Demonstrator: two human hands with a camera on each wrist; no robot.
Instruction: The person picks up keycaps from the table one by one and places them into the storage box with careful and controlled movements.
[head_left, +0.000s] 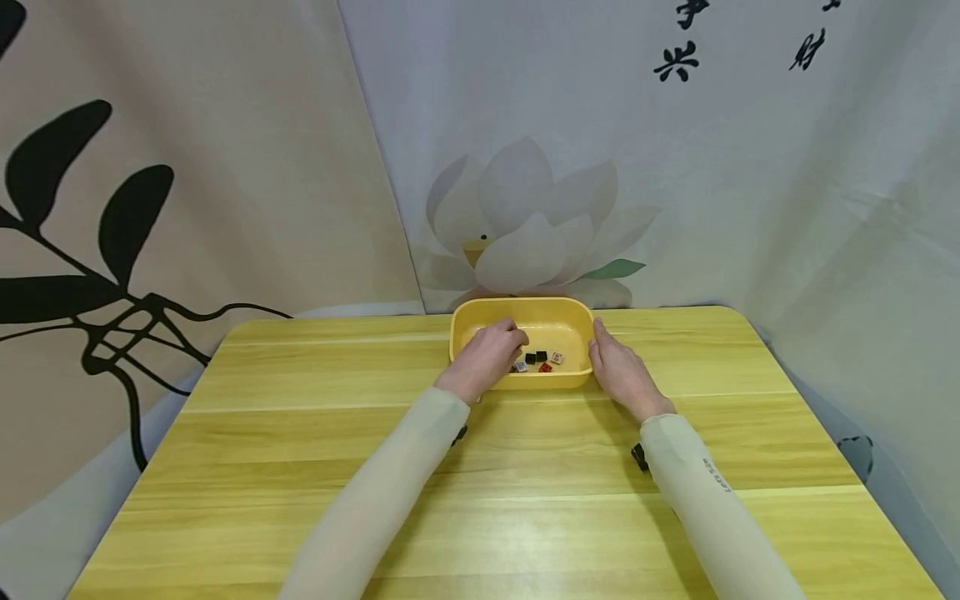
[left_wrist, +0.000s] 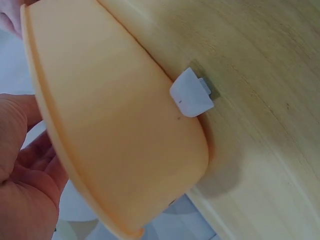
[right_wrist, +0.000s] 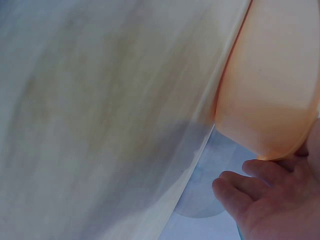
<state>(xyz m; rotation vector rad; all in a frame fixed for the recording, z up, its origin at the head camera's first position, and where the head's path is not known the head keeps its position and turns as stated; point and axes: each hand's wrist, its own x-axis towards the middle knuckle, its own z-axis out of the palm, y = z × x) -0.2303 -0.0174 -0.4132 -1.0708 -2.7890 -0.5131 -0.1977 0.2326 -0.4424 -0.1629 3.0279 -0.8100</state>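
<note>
A yellow plastic basin stands at the table's back edge. Inside lie several small keycaps, among them a red keycap and a black keycap. My left hand reaches over the basin's near left side with bent fingers; its fingertips are hidden, so I cannot tell whether they pinch a keycap. Against the right end of the basin rests my right hand, its fingers fairly straight along the rim. In the left wrist view, a white keycap lies beside the basin's outer wall, its stem showing.
The wooden table spreads out in front of the basin. Right behind its back edge hangs a printed cloth. Both sleeved forearms reach across the tabletop, with a dark wrist device under the right one.
</note>
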